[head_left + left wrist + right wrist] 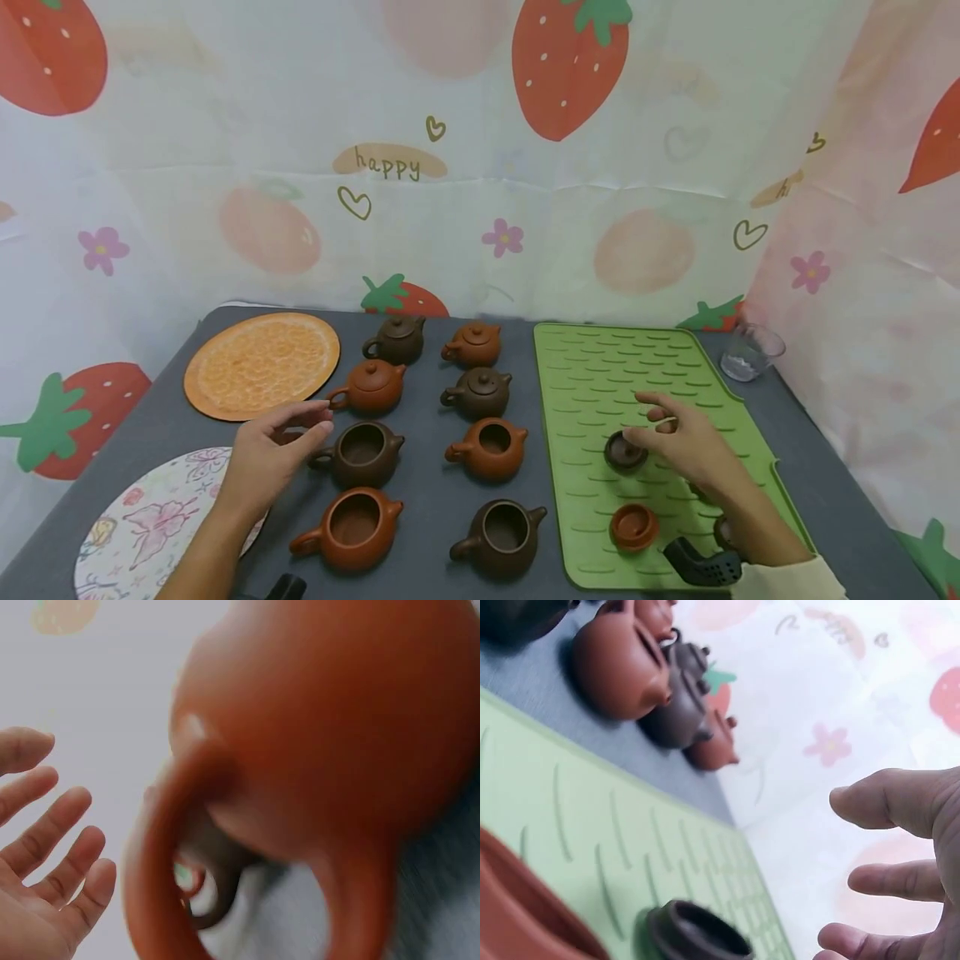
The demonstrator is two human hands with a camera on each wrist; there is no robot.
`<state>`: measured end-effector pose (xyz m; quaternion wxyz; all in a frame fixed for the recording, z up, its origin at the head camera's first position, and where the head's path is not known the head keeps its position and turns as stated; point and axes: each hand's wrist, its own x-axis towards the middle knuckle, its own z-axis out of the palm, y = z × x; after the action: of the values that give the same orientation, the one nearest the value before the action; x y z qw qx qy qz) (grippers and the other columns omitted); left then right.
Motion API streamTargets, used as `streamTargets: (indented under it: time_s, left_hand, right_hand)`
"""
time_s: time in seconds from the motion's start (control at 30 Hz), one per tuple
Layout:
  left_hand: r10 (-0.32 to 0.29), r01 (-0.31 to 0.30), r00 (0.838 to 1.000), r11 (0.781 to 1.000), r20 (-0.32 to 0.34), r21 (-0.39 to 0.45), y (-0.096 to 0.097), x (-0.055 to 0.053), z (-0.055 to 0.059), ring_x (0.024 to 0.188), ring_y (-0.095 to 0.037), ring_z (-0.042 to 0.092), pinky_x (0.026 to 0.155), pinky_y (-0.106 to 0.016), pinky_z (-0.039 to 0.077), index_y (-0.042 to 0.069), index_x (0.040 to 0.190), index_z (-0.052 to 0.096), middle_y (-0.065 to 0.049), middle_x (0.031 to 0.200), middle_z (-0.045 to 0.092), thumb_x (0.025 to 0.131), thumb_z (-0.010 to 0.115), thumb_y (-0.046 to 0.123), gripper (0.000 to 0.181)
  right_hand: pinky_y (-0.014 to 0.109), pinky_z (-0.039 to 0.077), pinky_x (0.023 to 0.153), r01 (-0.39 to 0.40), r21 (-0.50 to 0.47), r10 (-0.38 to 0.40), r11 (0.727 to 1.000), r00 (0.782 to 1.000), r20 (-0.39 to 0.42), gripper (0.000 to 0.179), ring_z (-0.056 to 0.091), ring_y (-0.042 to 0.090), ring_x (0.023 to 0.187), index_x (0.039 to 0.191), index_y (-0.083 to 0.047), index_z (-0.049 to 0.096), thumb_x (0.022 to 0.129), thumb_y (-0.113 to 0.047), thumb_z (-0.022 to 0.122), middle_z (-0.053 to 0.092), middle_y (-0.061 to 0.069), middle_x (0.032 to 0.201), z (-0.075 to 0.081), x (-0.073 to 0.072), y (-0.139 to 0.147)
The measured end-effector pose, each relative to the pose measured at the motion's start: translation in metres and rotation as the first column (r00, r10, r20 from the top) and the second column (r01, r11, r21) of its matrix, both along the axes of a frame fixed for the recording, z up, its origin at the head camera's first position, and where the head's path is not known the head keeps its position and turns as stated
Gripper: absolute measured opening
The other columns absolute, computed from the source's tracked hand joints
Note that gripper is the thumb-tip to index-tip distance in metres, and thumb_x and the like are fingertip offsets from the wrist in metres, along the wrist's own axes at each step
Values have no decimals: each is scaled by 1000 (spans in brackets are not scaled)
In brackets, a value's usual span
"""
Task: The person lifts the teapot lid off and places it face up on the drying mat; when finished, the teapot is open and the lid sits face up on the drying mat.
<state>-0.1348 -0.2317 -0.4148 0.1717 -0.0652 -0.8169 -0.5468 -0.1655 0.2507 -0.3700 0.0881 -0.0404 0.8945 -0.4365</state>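
1. The green mat (577, 467) lies on the dark grey tabletop (423, 467).
2. The right hand (686, 442) hangs over the green mat, released, its fingers and thumb apart and grasping nothing.
3. Just below its thumb, on the mat, sits a dark brown teapot lid (625, 454); the right-wrist view shows a gap between hand and lid.
4. Nearer the mat's front edge lies a reddish-brown teapot lid (633, 528), and to its right, still on the mat, a second dark lid (723, 532), partly hidden by the forearm.
5. The left hand (273, 450) is well left of the mat, fingers loosely bent, holding nothing. It is near the handle of a lidded reddish-brown teapot (375, 387); whether it touches, I cannot tell.
6. Eight teapots stand left of the mat in two columns of four. Level with the mat's far half, four wear lids; level with its near half, four are lidless.
7. Farther left of the mat lie an orange round placemat (262, 367) and a white floral placemat (150, 525).
8. A clear glass (750, 354) stands just beyond the mat's right edge.
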Motion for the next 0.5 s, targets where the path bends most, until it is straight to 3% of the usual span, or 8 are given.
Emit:
streamTargets:
  time_s: [0.17,0.5]
  left_hand:
    - [-32,32,999,999,-12,-14,11,-4,14,93,-11,61,75,-21,50,7,120,68,-6,106,68,91,71,17,31]
    - [-134,136,989,991,-59,21,37,-23,35,93,-17,61,78,-24,49,8,120,68,-14,108,67,90,71,14,30]
  right_hand:
    - [40,49,73,-34,-25,33,999,998,-52,65,50,32,109,146,-9,43,92,-34,68,47,21,130,17,4,-6]
    - [41,48,76,-54,-3,53,999,990,-134,62,52,29,108,143,-17,48,90,-41,69,51,14,125,42,-4,-22]
